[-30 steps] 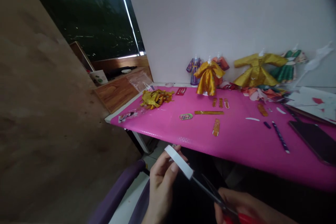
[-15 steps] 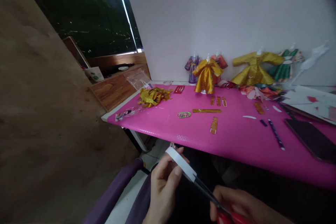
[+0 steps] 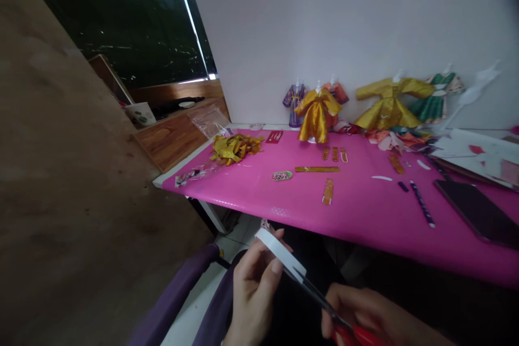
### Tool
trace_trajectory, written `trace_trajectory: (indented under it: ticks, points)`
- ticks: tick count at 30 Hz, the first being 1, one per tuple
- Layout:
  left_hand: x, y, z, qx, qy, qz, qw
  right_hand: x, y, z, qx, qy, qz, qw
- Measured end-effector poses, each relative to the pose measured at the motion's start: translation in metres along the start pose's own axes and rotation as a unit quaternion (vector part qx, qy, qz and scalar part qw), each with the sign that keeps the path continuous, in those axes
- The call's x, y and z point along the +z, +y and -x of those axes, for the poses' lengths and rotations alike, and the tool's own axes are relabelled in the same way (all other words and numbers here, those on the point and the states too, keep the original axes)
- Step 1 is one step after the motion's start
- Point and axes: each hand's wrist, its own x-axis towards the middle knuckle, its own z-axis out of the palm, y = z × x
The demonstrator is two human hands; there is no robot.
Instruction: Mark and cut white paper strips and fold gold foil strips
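Observation:
A narrow white strip (image 3: 275, 247), curved at its far end, is pinched between the thumb and fingers of my left hand (image 3: 255, 286). My right hand (image 3: 360, 308) grips the red handles of a pair of scissors (image 3: 320, 298). The dark blades reach up and left to the strip's near end, one of them lying across its face. Both hands are over my lap, in front of the pink table's edge. What the strip is made of, I cannot tell.
On the pink table (image 3: 243, 189) lie gold fabric scraps (image 3: 235, 148), a gold strip (image 3: 317, 169), a pen (image 3: 422, 204) and a dark phone (image 3: 478, 211). Small dresses on stands, one gold (image 3: 316, 116), line the wall. A purple armrest (image 3: 178, 292) is at lower left.
The scissor blades have moved slightly up and left, further over the strip's near end. My left hand keeps its hold. The view has shifted a little.

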Motion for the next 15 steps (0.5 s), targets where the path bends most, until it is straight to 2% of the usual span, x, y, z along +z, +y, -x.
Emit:
trace_trajectory:
  ticks: [6,15]
  points:
    - [-0.001,-0.001,0.004,-0.006,0.004,0.005,1.0,0.0,0.004,0.001,0.017,0.001,-0.016,1.0]
    - [-0.001,-0.002,0.002,0.005,-0.002,-0.002,1.0,0.004,-0.015,-0.002,0.009,0.003,-0.038,0.999]
